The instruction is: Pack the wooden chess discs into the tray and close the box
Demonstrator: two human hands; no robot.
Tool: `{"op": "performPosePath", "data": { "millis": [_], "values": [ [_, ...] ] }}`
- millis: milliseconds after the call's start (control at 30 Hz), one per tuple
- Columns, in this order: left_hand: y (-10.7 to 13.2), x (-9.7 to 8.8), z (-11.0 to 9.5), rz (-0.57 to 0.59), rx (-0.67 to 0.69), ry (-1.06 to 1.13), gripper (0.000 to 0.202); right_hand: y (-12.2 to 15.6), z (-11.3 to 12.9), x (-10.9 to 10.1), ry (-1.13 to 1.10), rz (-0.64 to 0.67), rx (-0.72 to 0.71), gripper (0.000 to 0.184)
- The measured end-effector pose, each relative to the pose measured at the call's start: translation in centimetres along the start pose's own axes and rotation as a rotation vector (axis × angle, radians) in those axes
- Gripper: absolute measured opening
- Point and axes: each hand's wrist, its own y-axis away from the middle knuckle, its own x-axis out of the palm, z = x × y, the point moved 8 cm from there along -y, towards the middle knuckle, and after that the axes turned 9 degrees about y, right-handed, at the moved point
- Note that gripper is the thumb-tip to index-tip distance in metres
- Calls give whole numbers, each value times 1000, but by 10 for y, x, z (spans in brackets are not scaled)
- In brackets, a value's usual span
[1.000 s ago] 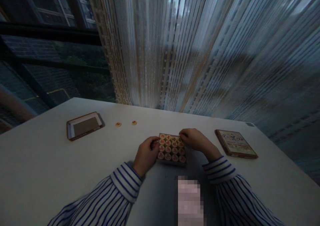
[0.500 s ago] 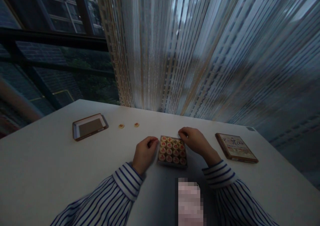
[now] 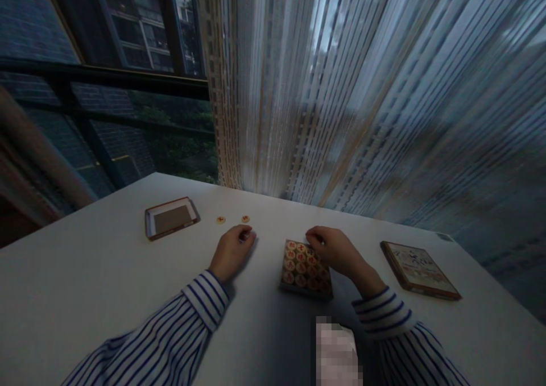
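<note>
A small square box [image 3: 305,289] of round Chinese chess pieces [image 3: 301,268] with red characters is on the white table in front of me. My right hand [image 3: 335,249] is at the box's far right corner, partly covering the pieces there. Its fingers are curled together, and what they hold, if anything, is hidden. Left of the box, my left hand [image 3: 232,250] hovers low over the table with curled fingers and nothing visible in them. Just beyond it lie two loose chess pieces, one to the left [image 3: 220,220] and one nearer the fingertips [image 3: 245,219].
An open shallow tray-like lid [image 3: 171,218] sits at the far left of the white table [image 3: 140,295]. To the right is a flat printed box [image 3: 420,269]. A string curtain [image 3: 290,90] and a window stand behind the table. A pixelated patch covers the near edge.
My left hand has moved away from the box, leftward toward the loose pieces. My right hand has shifted slightly over the box's corner. The view has turned a little left.
</note>
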Motion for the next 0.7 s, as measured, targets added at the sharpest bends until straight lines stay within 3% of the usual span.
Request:
{"op": "performPosePath", "data": {
  "millis": [433,700],
  "values": [
    [-34,-4,21,-27,24,-208,38,-38,69,18,209,124,-228,31],
    [-46,0,21,-4,49,-257,34,-60,85,31,209,150,-243,33]
  ]
}}
